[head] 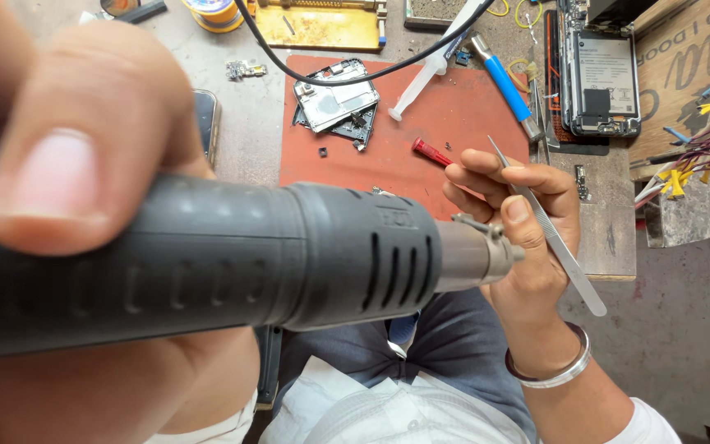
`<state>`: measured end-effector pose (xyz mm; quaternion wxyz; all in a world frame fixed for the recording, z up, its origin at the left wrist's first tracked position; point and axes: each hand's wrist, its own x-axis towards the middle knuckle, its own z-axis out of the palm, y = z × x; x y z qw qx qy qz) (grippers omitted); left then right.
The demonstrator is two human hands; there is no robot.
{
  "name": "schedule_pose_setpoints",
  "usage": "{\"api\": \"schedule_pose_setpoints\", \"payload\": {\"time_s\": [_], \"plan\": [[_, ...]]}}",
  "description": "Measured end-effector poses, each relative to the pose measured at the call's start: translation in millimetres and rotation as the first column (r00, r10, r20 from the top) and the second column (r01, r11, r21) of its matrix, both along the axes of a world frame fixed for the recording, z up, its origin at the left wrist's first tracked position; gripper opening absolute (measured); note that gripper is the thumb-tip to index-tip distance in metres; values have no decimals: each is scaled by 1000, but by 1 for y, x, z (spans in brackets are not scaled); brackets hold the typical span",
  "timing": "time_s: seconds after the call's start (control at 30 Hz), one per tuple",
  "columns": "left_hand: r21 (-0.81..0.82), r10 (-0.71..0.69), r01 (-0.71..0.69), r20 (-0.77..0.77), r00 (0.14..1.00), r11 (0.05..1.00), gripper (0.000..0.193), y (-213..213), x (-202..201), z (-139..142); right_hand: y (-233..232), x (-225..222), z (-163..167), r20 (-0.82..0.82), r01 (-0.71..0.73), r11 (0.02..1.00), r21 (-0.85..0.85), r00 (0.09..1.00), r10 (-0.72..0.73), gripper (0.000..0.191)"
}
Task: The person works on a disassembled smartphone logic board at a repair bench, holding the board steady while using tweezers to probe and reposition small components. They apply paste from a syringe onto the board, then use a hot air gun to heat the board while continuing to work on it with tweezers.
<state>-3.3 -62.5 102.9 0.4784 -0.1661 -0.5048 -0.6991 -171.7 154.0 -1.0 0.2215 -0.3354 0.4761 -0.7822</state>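
My left hand (67, 123) fills the left of the head view, close and blurred, gripping the dark grey handle of a hot-air gun (289, 255) that points right. Its metal nozzle (474, 251) touches the fingertips of my right hand (527, 205). Metal tweezers (560, 255) lie slanted across that right hand, held between its fingers. A silver bracelet (552, 374) circles the right wrist.
A red mat (437, 123) on the bench carries disassembled phone parts (334, 99), a red screwdriver (431, 150), a syringe (421, 78) and a blue-handled tool (507, 86). An opened phone (601, 74) lies at back right beside yellow-tipped wires (708, 148). Another phone (205, 123) lies left of the mat.
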Motion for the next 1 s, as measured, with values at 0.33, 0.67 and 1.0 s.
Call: {"api": "schedule_pose_setpoints", "payload": {"time_s": [0.33, 0.67, 1.0], "plan": [[-11, -42, 42, -13, 999, 999, 37, -15, -3, -2, 3, -1, -2, -4, 4, 1000, -2, 1000, -4, 21], [16, -12, 12, 3, 1000, 1000, 37, -5, 0, -1, 1, -2, -4, -19, 20, 1000, -3, 1000, -20, 20], [32, 10, -9, -7, 1000, 999, 37, 0, 3, -6, 1, -2, -4, -28, 12, 1000, -3, 1000, -12, 20]]}}
